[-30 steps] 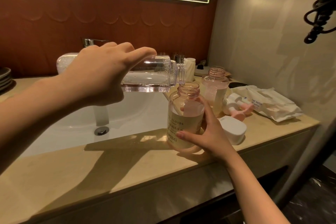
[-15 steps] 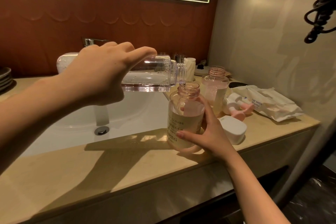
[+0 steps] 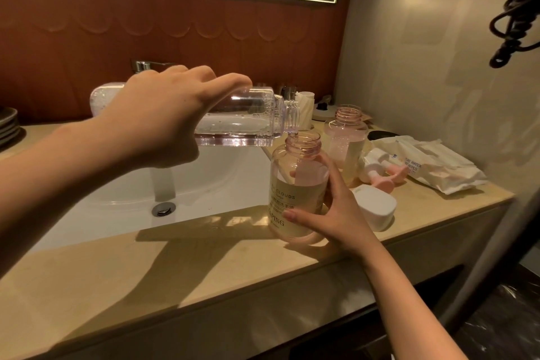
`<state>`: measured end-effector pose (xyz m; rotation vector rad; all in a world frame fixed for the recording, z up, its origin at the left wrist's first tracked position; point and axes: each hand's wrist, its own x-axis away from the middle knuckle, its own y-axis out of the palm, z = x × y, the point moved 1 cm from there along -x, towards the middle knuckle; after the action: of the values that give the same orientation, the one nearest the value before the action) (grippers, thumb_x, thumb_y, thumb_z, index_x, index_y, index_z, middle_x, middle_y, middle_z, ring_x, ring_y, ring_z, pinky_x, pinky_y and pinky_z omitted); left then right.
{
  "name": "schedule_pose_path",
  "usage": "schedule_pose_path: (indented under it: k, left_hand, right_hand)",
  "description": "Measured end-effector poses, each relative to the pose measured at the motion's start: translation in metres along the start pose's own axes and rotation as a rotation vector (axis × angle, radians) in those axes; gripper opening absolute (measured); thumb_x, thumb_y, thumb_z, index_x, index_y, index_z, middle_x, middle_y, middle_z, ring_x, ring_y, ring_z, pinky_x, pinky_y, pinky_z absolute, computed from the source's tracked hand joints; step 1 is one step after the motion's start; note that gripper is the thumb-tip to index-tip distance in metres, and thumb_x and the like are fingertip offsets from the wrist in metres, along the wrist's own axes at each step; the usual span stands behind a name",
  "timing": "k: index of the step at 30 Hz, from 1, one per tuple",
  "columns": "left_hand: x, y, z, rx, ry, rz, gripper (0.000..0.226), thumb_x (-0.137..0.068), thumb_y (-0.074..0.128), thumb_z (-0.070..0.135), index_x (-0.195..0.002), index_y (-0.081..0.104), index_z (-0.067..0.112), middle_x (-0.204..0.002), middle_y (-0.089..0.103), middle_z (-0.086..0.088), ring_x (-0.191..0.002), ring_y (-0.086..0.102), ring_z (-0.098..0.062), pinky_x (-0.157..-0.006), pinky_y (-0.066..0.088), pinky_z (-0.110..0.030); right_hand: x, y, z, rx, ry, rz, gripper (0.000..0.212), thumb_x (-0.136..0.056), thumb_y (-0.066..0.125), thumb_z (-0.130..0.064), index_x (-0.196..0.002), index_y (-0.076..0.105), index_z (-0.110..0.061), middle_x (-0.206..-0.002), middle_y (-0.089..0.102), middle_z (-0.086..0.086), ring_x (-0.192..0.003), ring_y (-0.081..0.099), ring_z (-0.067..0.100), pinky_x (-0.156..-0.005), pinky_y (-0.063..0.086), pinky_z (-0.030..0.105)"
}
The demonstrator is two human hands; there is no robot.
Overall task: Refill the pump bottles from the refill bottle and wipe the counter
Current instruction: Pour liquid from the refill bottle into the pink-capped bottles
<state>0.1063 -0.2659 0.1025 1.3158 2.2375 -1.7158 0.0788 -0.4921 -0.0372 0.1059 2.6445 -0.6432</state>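
Left grip wraps the refill bottle. Its long axis is near level, mouth toward 3 o'clock, just over the pump bottle neck. Right grip, nearer, curls round the pump bottle, which stands upright on the tabletop.

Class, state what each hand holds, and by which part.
Left hand grips the refill bottle round its base end; right hand holds the pump bottle by its lower side.
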Motion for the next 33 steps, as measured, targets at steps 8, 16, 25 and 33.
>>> schedule_pose_path:
  k: [8, 16, 25, 33]
  left_hand:
    - [0.0001, -0.0008, 0.0011, -0.002, -0.002, -0.001, 0.100, -0.068, 0.074, 0.010, -0.145, 0.016, 0.036, -0.104, 0.051, -0.001, -0.077, 0.041, -0.014, -0.045, 0.021, -0.018]
    - [0.0007, -0.0019, 0.0005, -0.008, 0.004, 0.005, 0.101, -0.067, 0.074, 0.010, -0.145, 0.016, 0.036, -0.103, 0.051, -0.001, -0.078, 0.042, -0.015, -0.045, 0.021, -0.018]
    - [0.0009, 0.0007, -0.0005, 0.004, 0.003, 0.005, 0.102, -0.066, 0.074, 0.010, -0.145, 0.016, 0.037, -0.103, 0.052, -0.001, -0.078, 0.042, -0.015, -0.044, 0.022, -0.019]
    - [0.0009, -0.0004, -0.0003, 0.000, 0.010, 0.011, 0.103, -0.066, 0.075, 0.010, -0.146, 0.017, 0.037, -0.103, 0.054, -0.001, -0.078, 0.043, -0.015, -0.044, 0.021, -0.019]
  right_hand:
    - [0.0006, -0.0002, -0.0010, 0.005, -0.011, 0.001, 0.098, -0.045, 0.077, -0.065, -0.125, 0.021, -0.058, -0.128, 0.035, -0.033, -0.123, 0.041, -0.001, -0.103, 0.042, 0.026]
    - [0.0002, -0.0002, -0.0025, 0.009, -0.015, 0.002, 0.098, -0.049, 0.082, -0.058, -0.125, 0.020, -0.058, -0.125, 0.033, -0.038, -0.125, 0.039, 0.002, -0.105, 0.042, 0.032]
    - [0.0008, -0.0005, -0.0016, 0.009, -0.013, 0.005, 0.094, -0.046, 0.075, -0.061, -0.124, 0.022, -0.057, -0.124, 0.034, -0.037, -0.123, 0.041, 0.001, -0.102, 0.043, 0.025]
    - [0.0004, -0.0001, -0.0015, 0.005, -0.013, 0.005, 0.096, -0.049, 0.079, -0.055, -0.125, 0.020, -0.058, -0.126, 0.035, -0.034, -0.127, 0.040, 0.005, -0.103, 0.042, 0.026]
